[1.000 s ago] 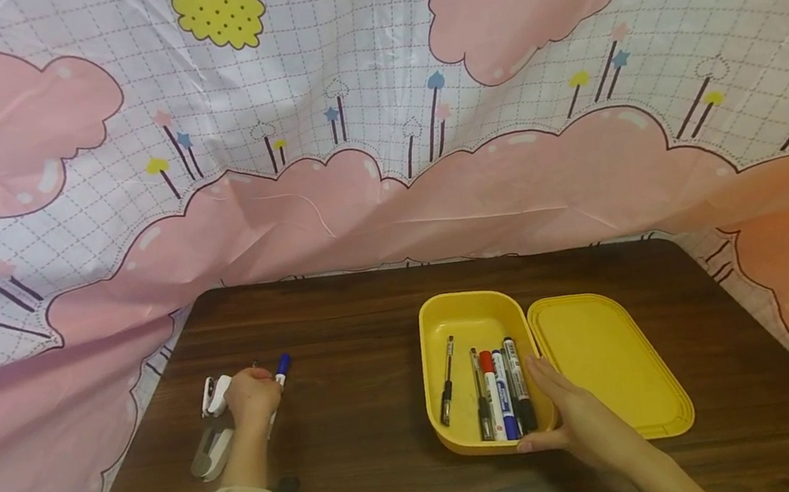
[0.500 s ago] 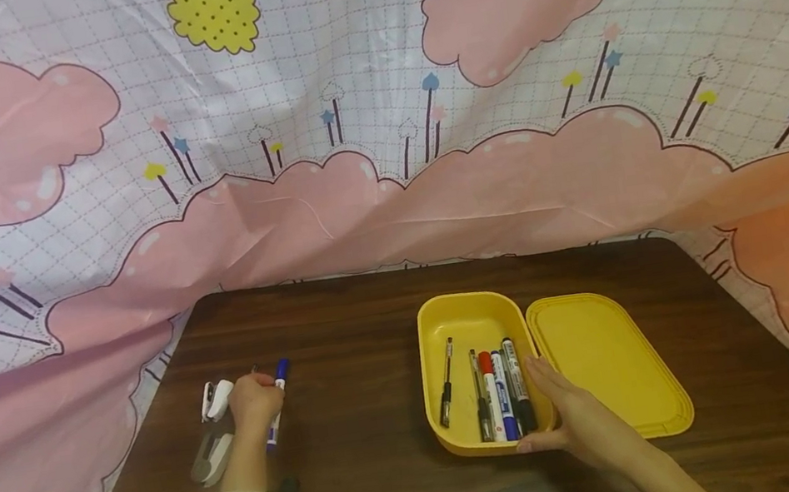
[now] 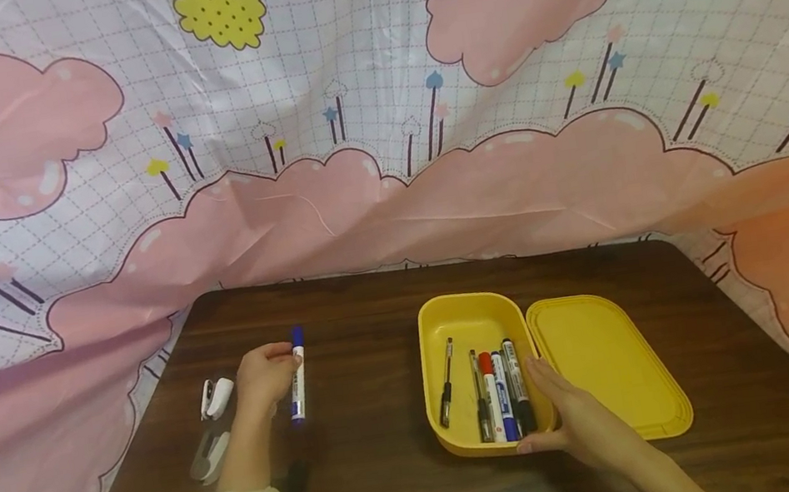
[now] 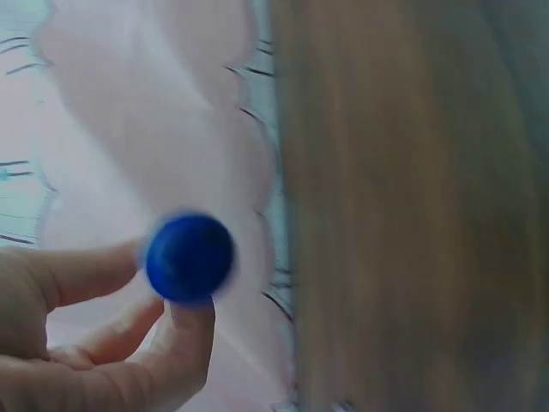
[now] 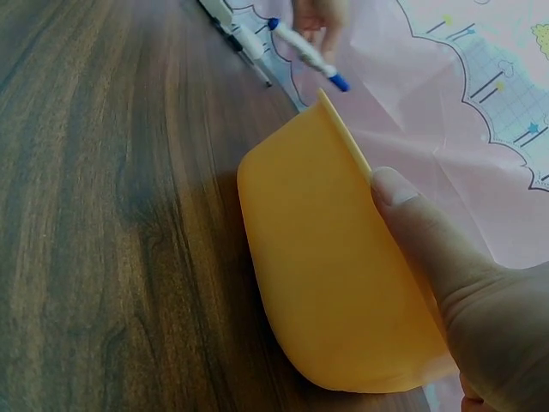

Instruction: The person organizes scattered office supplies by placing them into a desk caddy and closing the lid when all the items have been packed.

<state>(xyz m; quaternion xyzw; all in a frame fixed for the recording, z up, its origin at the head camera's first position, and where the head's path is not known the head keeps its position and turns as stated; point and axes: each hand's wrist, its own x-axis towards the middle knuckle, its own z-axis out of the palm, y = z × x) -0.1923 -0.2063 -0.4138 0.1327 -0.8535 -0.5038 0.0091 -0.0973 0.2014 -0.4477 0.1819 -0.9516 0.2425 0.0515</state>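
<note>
My left hand (image 3: 269, 377) pinches a white marker with a blue cap (image 3: 297, 381) between thumb and fingers, left of the table's middle. In the left wrist view the marker's blue end (image 4: 190, 257) faces the camera; the right wrist view shows the marker (image 5: 309, 53) slanted. My right hand (image 3: 577, 414) rests at the near right corner of a yellow box (image 3: 459, 438), fingers straight along the right rim and thumb (image 5: 429, 232) against the front wall. Inside the box lie a red-capped marker (image 3: 492, 400), a blue-ended marker (image 3: 503, 399), a black-ended marker (image 3: 518, 380) and slim black pens (image 3: 448, 385).
A yellow lid (image 3: 608, 367) lies flat right of the box. Left of my left hand are a small white stapler-like thing (image 3: 217, 399) and a grey-and-white one (image 3: 210, 457). A black pen (image 5: 249, 56) lies on the table in the right wrist view. Patterned cloth (image 3: 374, 207) hangs behind the table.
My left hand has taken hold of the blue-capped marker and moved up and right with it. My right hand and the box have stayed in place.
</note>
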